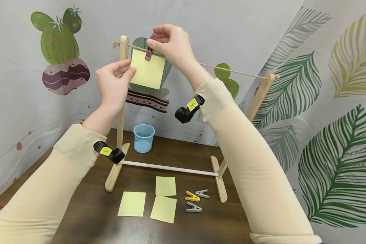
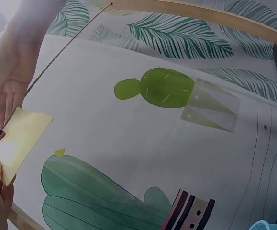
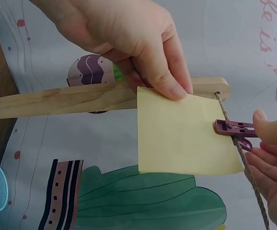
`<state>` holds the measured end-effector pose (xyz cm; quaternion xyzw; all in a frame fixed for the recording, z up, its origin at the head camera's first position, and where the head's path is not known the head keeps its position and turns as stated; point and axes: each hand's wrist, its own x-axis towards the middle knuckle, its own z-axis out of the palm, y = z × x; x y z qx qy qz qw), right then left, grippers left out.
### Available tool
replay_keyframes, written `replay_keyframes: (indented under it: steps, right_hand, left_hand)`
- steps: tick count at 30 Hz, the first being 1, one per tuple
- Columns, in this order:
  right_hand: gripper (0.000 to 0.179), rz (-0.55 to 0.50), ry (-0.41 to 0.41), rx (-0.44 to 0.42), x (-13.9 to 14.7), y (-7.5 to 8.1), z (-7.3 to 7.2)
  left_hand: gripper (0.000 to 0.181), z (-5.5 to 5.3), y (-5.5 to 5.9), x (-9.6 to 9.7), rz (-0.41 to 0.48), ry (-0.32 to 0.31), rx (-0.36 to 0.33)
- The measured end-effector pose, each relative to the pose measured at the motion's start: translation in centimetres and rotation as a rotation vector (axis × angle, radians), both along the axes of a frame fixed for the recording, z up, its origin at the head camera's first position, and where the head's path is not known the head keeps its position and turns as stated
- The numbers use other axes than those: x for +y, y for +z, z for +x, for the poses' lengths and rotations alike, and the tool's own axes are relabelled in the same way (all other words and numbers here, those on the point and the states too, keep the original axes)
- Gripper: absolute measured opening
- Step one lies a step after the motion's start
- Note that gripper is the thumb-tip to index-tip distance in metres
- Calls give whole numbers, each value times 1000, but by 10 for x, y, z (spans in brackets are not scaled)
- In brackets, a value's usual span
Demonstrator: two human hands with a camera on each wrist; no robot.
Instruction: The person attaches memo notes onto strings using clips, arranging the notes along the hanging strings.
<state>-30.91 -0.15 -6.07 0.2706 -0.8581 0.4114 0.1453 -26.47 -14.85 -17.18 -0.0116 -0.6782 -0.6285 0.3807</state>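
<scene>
A yellow sticky note (image 1: 147,73) hangs at the left part of a twine line (image 1: 238,71). My left hand (image 1: 113,79) pinches the note's left edge between thumb and fingers. At the note's top edge, my right hand (image 1: 174,44) holds a purple clothespin (image 1: 148,54) by its handle end. In the right wrist view, the clothespin's (image 3: 223,127) jaws lie over the twine (image 3: 251,181) and the note (image 3: 183,136). The fingers behind the handles are partly hidden.
The twine runs between the posts of a wooden frame (image 1: 260,96) with a white lower bar (image 1: 170,168). A blue cup (image 1: 143,139) stands behind it. Several sticky notes (image 1: 132,204) and a yellow clothespin (image 1: 192,196) beside grey clothespins (image 1: 194,207) lie on the brown table (image 1: 88,210).
</scene>
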Motion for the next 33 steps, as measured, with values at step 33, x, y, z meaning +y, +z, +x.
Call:
replay_keyframes:
  steps: [33]
  right_hand:
    - [17,-494,127,217,82,-122,34]
  left_hand:
    - [28,7,-112,18,32,-52,57]
